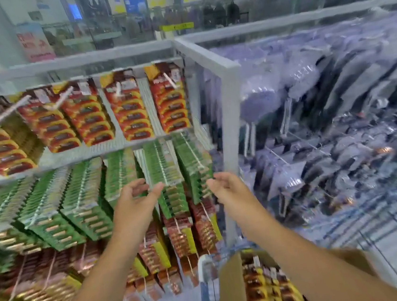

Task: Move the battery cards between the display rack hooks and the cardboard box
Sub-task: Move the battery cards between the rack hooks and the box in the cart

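Green battery cards point(162, 164) hang in packed rows on the display rack hooks point(161, 163), each stack threaded on a thin white prong that runs down its middle. Cards are green with pale printed strips at the lower edge; print too blurred to read. Left hand point(134, 202) is raised just below one green stack, thumb and fingers spread apart and lightly curved, fingertips touching or nearly touching the stack's lower end; no firm grip can be made out. Right hand point(226, 186) is up beside the rightmost green stack point(194, 165), fingers loosely curled toward it, nothing seen held; whether it touches the cards cannot be told.

Above both hands, red and yellow battery cards point(128, 111) hang in several rows, with white hook tips poking out at their tops. Below the hands, more red-brown cards with yellow edges point(180, 236) hang in further rows.

Under the right forearm sits the cardboard box point(230, 290), open at the top, holding upright dark red and yellow cards point(267, 288) packed close together.

To the right of the right hand, a white rack post point(229, 127) divides this section from hooks of dark items in clear bags point(337, 122). Whole frame is motion-blurred.
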Available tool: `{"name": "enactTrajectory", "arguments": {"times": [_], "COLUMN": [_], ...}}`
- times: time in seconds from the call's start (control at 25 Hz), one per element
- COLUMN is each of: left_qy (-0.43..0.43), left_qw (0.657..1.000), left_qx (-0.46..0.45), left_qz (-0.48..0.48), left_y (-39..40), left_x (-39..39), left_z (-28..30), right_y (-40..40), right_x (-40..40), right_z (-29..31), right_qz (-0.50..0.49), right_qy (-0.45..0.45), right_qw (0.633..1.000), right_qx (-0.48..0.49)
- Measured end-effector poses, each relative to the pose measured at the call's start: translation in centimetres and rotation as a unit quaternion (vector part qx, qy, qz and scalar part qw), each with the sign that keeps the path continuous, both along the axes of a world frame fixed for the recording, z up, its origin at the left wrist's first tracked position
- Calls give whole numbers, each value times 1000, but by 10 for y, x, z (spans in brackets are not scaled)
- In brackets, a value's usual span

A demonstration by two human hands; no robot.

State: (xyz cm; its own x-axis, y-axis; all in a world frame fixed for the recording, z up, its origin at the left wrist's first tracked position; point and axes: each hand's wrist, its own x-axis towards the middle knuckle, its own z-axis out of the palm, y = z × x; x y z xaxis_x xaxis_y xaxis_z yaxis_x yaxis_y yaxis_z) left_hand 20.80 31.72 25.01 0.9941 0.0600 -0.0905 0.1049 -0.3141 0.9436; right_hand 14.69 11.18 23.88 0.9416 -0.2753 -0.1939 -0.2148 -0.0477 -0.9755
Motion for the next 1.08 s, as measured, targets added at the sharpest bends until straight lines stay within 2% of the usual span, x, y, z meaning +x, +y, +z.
{"name": "enactTrajectory", "arguments": {"times": [0.16, 0.36, 0.6, 0.88, 1.08], "left_qy": [28, 55, 126, 214, 272], "left_qw": [999, 993, 973, 931, 893], "left_qx": [5, 16, 63, 166, 257], "left_qz": [-44, -105, -183, -247, -251], "left_y": [-46, -133, -236, -313, -349], "left_x": [-42, -78, -137, -191, -198], "left_z": [-38, -97, -182, -286, -352], "right_y": [-57, -144, -218, -245, -239], "right_x": [-62, -135, -217, -247, -237], "right_z": [-43, -100, -183, -277, -349], "right_qz": [-31, -133, -248, -265, -272], "right_qy": [46, 77, 151, 256, 324], "right_qw": [998, 988, 957, 930, 904], "right_qx": [11, 7, -6, 3, -67]}}
